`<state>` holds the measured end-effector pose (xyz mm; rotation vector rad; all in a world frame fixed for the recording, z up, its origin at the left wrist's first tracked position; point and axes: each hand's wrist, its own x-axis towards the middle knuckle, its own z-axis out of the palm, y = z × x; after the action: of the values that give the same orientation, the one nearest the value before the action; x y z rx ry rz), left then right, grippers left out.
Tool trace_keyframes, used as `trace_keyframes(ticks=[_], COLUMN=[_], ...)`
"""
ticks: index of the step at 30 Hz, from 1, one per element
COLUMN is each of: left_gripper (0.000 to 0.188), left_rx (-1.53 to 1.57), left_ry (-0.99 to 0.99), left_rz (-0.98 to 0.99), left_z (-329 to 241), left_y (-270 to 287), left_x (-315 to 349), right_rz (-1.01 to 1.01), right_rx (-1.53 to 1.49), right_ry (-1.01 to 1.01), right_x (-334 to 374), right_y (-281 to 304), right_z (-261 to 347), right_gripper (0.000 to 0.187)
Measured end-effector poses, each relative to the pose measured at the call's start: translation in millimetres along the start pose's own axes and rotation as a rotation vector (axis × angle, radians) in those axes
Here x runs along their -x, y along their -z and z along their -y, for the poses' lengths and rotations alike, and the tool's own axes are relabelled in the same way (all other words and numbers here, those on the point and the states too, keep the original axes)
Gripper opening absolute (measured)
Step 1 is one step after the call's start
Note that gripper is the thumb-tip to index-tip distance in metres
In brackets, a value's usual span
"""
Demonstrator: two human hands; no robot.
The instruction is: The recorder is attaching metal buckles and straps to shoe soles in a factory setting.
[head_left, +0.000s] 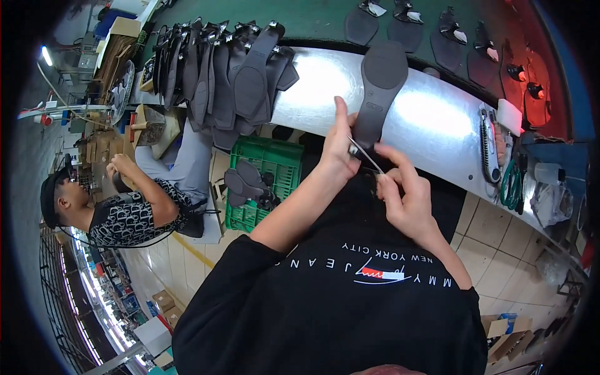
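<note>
My left hand (340, 142) grips a dark grey sandal (382, 72) by its narrow end, thumb stretched along it. The sandal is held sole-up above the shiny metal bench (431, 119), its broad end pointing away from me. In my right hand (407, 197), a thin metal tool (367, 156) is pinched between the fingers. Its far end reaches the strap area beside my left palm; the exact contact is hidden. The right index finger extends toward the sandal's near end.
A pile of sandals (215, 81) covers the bench's left end. More sandals (406, 28) lie on the green belt (300, 19). A utility knife (489, 147) and green-handled scissors (514, 184) sit right. A green crate (265, 156) stands below left, near a seated co-worker (134, 200).
</note>
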<state>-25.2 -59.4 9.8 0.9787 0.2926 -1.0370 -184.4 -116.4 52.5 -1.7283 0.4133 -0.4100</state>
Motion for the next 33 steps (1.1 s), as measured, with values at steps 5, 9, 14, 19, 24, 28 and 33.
trace_keyframes(ticks=[5, 9, 14, 19, 24, 28, 33], left_gripper=[0.038, 0.041, 0.057, 0.052, 0.049, 0.048, 0.04], left_rx=[-0.16, -0.18, -0.15, -0.233, -0.367, -0.412, -0.289], left_ry=[-0.019, 0.035, -0.057, -0.16, -0.275, -0.295, -0.231], left_rz=[0.323, 0.511, 0.524, 0.467, 0.51, 0.507, 0.408], left_z=[11.9, 0.7, 3.5, 6.4, 8.5, 4.0, -25.1], left_y=[1.0, -6.5, -13.1, -9.2, -4.5, -0.2, 6.9], left_x=[14.3, 29.6, 28.0, 25.5, 22.7, 21.7, 24.2], right_rz=[0.112, 0.124, 0.124, 0.123, 0.042, -0.022, 0.023], right_rx=[-0.514, -0.96, -1.253, -1.012, -0.981, -0.924, -1.07], right_ry=[-0.363, -0.418, -0.426, -0.47, -0.534, -0.552, -0.299], right_x=[-9.8, -5.5, -1.7, -0.6, 0.7, -3.6, -13.4], right_y=[-0.2, 17.3, 28.9, 25.4, 20.7, 22.6, 62.5], right_z=[-15.2, -17.8, -17.2, -10.4, -11.9, -20.9, -18.5], right_gripper=[0.054, 0.052, 0.057, 0.057, 0.049, 0.044, 0.047])
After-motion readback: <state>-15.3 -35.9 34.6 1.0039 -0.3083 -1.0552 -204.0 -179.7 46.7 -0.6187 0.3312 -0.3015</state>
